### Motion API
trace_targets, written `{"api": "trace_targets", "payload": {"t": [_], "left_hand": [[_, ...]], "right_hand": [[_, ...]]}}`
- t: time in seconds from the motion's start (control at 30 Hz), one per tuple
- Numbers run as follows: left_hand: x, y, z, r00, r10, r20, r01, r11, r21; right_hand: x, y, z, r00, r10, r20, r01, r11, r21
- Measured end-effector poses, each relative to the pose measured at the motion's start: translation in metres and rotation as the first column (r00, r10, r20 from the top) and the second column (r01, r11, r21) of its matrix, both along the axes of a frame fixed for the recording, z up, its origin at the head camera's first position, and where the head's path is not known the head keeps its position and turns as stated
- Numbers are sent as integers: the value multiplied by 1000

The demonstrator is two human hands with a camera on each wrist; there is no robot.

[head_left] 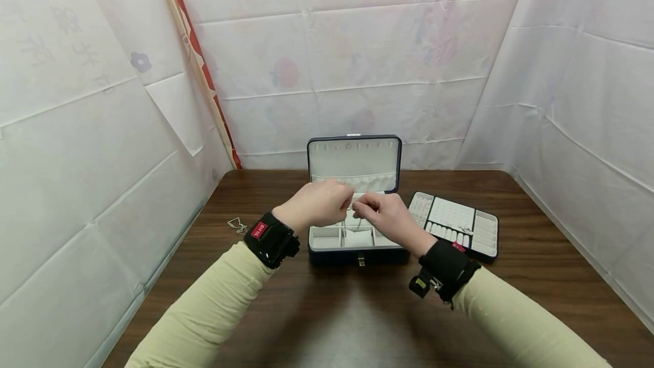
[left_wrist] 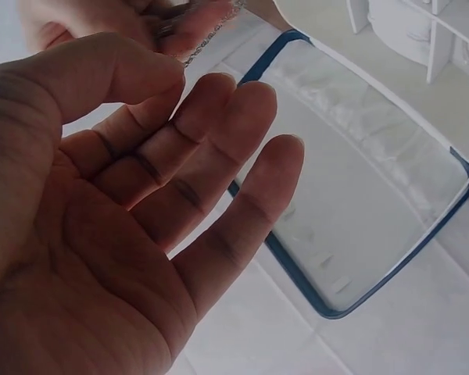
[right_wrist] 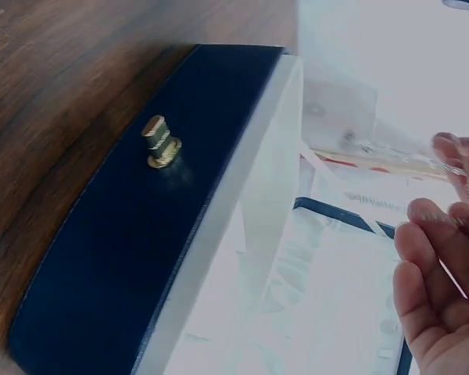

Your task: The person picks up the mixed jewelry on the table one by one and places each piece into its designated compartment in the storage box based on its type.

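Head view: brown table (head_left: 352, 322), white sheeting (head_left: 368, 72); my left hand (head_left: 322, 203) and right hand (head_left: 390, 219) pinch a chain (left_wrist: 210, 37), its length hanging downward

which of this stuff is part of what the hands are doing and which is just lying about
Likely in the job:
- chain, pinched by left hand and right hand
- open box beneath

Seemingly just lying about:
- second chain, left
- tray, right

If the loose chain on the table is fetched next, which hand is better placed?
Probably the left hand: the loose chain lies left of the jewelry box, farther from the right hand. Both appear to pinch a necklace, though.
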State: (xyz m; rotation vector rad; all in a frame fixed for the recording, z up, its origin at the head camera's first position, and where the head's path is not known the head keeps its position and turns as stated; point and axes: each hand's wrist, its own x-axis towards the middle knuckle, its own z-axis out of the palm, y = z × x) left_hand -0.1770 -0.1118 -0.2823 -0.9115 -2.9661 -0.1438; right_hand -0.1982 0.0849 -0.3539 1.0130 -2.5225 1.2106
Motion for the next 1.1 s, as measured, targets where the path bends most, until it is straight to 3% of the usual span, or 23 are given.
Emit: {"api": "trace_targets", "payload": {"t": [0.23,0.43,0.8,1.1], "left_hand": [[-3,-2,-7,999,31,32,-32,999,25],[-7,-4,-12,998,46,48,-48,998,34],[-11,-10,-21,994,63,89,-69,995,77],[-14,-13,-28,991,67,113,-80,990,114]], "right_hand": [[-1,4,9,989,22,147,-9,996,-85],[-2,5,13,977,26,214,-1,993,-116],[-2,10,15,969,38,245,-6,991,-133],[-1,12,18,979,4,204,23,991,-131]]}}
